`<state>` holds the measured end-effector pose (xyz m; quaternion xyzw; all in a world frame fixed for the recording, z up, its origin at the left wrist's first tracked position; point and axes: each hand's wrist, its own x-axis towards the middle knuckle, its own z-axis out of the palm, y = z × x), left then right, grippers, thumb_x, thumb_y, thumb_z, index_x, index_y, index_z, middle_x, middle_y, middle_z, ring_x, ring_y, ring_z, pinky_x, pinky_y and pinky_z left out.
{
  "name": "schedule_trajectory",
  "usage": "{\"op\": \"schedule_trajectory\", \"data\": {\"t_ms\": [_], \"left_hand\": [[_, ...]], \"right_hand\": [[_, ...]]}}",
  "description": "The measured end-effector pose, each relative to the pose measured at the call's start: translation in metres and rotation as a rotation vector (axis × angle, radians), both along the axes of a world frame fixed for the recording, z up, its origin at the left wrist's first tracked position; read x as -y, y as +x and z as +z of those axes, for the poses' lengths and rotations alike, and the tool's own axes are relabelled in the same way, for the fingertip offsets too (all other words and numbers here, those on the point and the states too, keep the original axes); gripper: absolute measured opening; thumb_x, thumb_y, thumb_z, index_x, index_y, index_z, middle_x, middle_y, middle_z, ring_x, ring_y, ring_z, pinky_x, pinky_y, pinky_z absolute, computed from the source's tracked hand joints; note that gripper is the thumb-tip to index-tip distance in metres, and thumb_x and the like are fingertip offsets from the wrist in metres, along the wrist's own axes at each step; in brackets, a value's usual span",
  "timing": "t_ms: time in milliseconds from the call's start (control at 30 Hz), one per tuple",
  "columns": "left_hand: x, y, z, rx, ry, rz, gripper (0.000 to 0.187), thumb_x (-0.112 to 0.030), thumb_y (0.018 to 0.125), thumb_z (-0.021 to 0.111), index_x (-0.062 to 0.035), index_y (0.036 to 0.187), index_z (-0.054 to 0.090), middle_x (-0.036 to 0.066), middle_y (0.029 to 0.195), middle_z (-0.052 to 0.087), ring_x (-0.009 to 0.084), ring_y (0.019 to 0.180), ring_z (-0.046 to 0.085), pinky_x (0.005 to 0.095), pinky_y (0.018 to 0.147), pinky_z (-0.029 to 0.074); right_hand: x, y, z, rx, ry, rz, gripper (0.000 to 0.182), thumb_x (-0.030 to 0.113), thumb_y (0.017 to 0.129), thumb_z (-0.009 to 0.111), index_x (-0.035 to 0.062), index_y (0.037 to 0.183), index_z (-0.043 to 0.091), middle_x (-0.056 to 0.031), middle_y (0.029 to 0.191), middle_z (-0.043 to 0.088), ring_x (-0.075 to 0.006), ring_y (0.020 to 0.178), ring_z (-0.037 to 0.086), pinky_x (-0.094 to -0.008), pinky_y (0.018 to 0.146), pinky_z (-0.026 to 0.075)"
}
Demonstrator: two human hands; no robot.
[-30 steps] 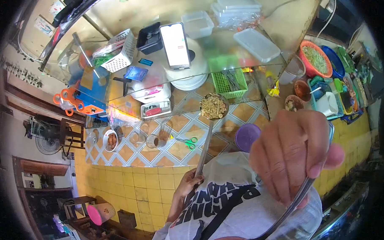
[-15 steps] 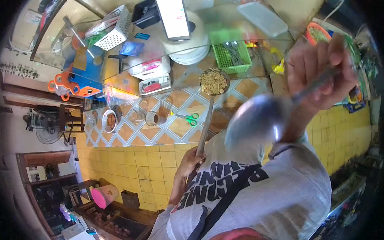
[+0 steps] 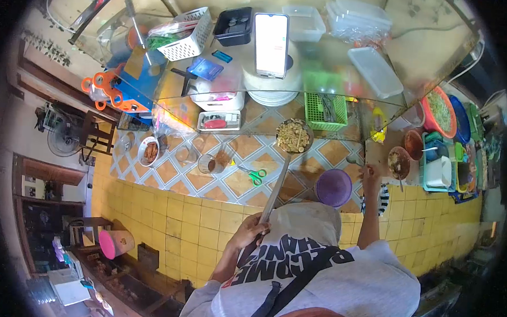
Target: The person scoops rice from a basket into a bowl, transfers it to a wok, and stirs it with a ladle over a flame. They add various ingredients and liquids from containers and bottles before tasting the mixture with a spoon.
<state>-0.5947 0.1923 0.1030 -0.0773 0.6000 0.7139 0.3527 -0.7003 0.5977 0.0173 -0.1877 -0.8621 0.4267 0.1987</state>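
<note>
My left hand (image 3: 251,231) is wrapped round the long handle of a metal ladle (image 3: 277,187). Its round bowl, over the tiled counter, is full of chopped brownish food (image 3: 293,136). Farther right, my right hand (image 3: 370,178) is closed on a small metal spoon (image 3: 354,160), whose bowl points left over the counter. A purple bowl (image 3: 333,187) stands between the ladle and my right hand. To the right of that hand are a brown bowl (image 3: 399,163) with a utensil in it and a smaller reddish bowl (image 3: 413,144).
Green scissors (image 3: 257,177), a glass (image 3: 207,164) and a white bowl of food (image 3: 149,151) lie left on the counter. A green basket (image 3: 326,111) stands behind. A glass shelf holds a phone (image 3: 271,45). An orange basin (image 3: 439,112) is at right.
My right hand has moved down and away from the camera with the spoon, to beside the purple bowl. The view has shifted. My left hand still holds the ladle.
</note>
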Motion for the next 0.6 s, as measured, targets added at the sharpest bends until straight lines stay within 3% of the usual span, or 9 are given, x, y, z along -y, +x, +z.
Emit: {"op": "schedule_trajectory", "data": {"t_ms": [33, 67, 133, 167, 233, 367, 467, 533, 600], "left_hand": [[-0.001, 0.003, -0.003, -0.033, 0.014, 0.009, 0.012, -0.013, 0.082, 0.057, -0.0032, 0.085, 0.05, 0.0, 0.064, 0.046, 0.0076, 0.049, 0.042, 0.0204, 0.046, 0.034], [-0.002, 0.005, -0.005, -0.067, 0.029, 0.018, 0.011, -0.011, 0.082, 0.056, -0.0027, 0.085, 0.049, 0.001, 0.063, 0.046, 0.0083, 0.039, 0.042, 0.0209, 0.038, 0.036], [-0.004, 0.006, -0.007, -0.072, 0.018, 0.025, 0.011, -0.011, 0.082, 0.056, -0.0025, 0.086, 0.05, 0.001, 0.063, 0.046, 0.0081, 0.04, 0.043, 0.0209, 0.038, 0.036], [-0.005, 0.009, -0.008, -0.065, 0.005, 0.029, 0.012, -0.011, 0.082, 0.057, -0.0023, 0.087, 0.05, 0.0, 0.064, 0.047, 0.0079, 0.041, 0.043, 0.0209, 0.038, 0.036], [-0.008, 0.015, -0.012, -0.08, 0.019, 0.069, 0.012, -0.011, 0.082, 0.057, -0.0022, 0.088, 0.051, 0.0, 0.065, 0.047, 0.0077, 0.043, 0.044, 0.0209, 0.038, 0.035], [-0.018, 0.029, -0.01, -0.117, 0.012, 0.151, 0.013, -0.011, 0.083, 0.057, -0.0029, 0.092, 0.053, -0.001, 0.067, 0.048, 0.0063, 0.052, 0.045, 0.0199, 0.043, 0.035], [-0.028, 0.043, -0.002, -0.106, 0.017, 0.203, 0.012, -0.009, 0.082, 0.056, -0.004, 0.093, 0.053, -0.001, 0.068, 0.049, 0.0063, 0.058, 0.045, 0.0204, 0.05, 0.037], [-0.037, 0.057, -0.001, -0.051, 0.044, 0.254, 0.013, -0.01, 0.082, 0.056, -0.0042, 0.093, 0.053, -0.001, 0.069, 0.049, 0.0065, 0.061, 0.046, 0.0208, 0.053, 0.037], [-0.055, 0.069, 0.013, -0.022, 0.06, 0.365, 0.014, -0.011, 0.081, 0.056, -0.0042, 0.092, 0.053, -0.001, 0.07, 0.051, 0.007, 0.065, 0.047, 0.0217, 0.058, 0.039]], "right_hand": [[0.007, 0.005, -0.004, 0.129, -0.397, -0.069, 0.013, 0.01, 0.081, 0.053, -0.0012, 0.084, 0.06, -0.0124, 0.07, 0.062, -0.0159, 0.053, 0.059, -0.0299, 0.046, 0.045], [0.006, 0.008, -0.013, 0.129, -0.395, -0.058, 0.013, 0.01, 0.081, 0.053, -0.0012, 0.084, 0.06, -0.0124, 0.07, 0.062, -0.0159, 0.053, 0.059, -0.0299, 0.046, 0.045], [-0.003, 0.008, -0.038, 0.424, -0.439, 0.102, 0.017, 0.013, 0.082, 0.052, -0.0012, 0.089, 0.06, -0.0157, 0.08, 0.064, -0.0227, 0.063, 0.063, -0.0341, 0.058, 0.05], [-0.008, 0.012, -0.054, 0.425, -0.433, 0.116, 0.017, 0.013, 0.082, 0.052, -0.0012, 0.089, 0.06, -0.0157, 0.08, 0.064, -0.0227, 0.063, 0.063, -0.0341, 0.058, 0.05], [-0.02, 0.016, -0.075, 0.377, 0.186, 0.325, 0.022, 0.016, 0.083, 0.052, -0.0003, 0.095, 0.06, -0.0158, 0.088, 0.065, -0.0282, 0.079, 0.063, -0.0374, 0.072, 0.049], [-0.014, 0.003, -0.038, 0.492, 0.18, 0.425, 0.025, 0.019, 0.083, 0.052, 0.0021, 0.099, 0.061, -0.0157, 0.091, 0.064, -0.03, 0.09, 0.061, -0.0386, 0.08, 0.047], [-0.013, -0.021, -0.017, 0.596, 0.426, 0.611, 0.023, 0.017, 0.084, 0.054, 0.0015, 0.098, 0.061, -0.0178, 0.089, 0.063, -0.0309, 0.085, 0.062, -0.0375, 0.075, 0.048], [0.008, -0.041, 0.023, 0.262, 0.226, 0.829, 0.019, 0.014, 0.084, 0.054, 0.0001, 0.096, 0.059, -0.0184, 0.086, 0.062, -0.0312, 0.081, 0.062, -0.035, 0.071, 0.048], [0.046, -0.066, 0.065, 0.229, 0.235, 0.917, 0.019, 0.016, 0.084, 0.054, 0.0009, 0.096, 0.059, -0.0179, 0.087, 0.062, -0.0329, 0.081, 0.061, -0.0377, 0.07, 0.047]]}}
